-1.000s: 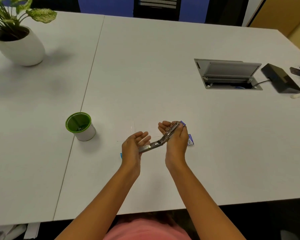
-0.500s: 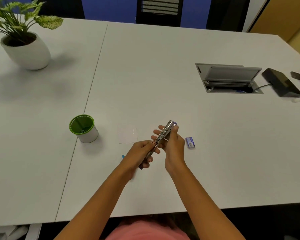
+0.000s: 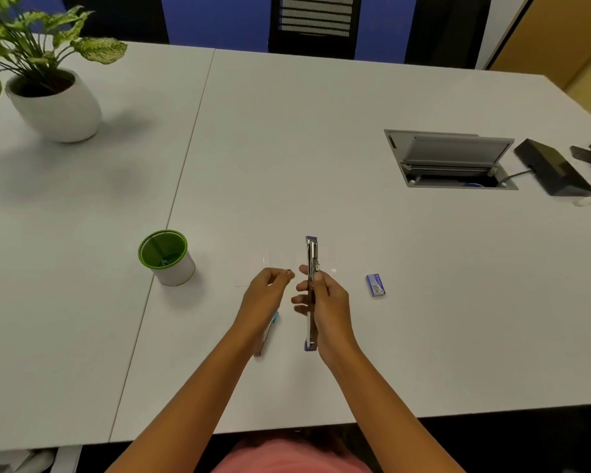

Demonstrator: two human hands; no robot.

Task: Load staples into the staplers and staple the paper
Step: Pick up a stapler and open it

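My right hand (image 3: pixel 328 302) grips a silver stapler (image 3: pixel 310 254) with blue ends. The stapler is swung fully open, one straight strip pointing away from me, lifted above the table. My left hand (image 3: pixel 268 290) hovers just left of it, apart from the stapler, with fingers curled and thumb tucked in; nothing shows in it. A small blue staple box (image 3: pixel 376 285) lies on the table right of my right hand. A white sheet of paper (image 3: pixel 253 268), barely visible against the white table (image 3: pixel 321 131), lies beyond my left hand.
A thin silver object with a blue tip (image 3: pixel 266 334) lies under my left wrist. A green-rimmed white cup (image 3: pixel 167 259) stands to the left, a potted plant (image 3: pixel 53 100) at the far left. An open cable hatch (image 3: pixel 451 162) and a black device (image 3: pixel 555 172) sit far right.
My left hand has let go of the stapler's near end and pulled away left. The stapler went from slanted to straight, pointing away from me, held by my right hand alone.
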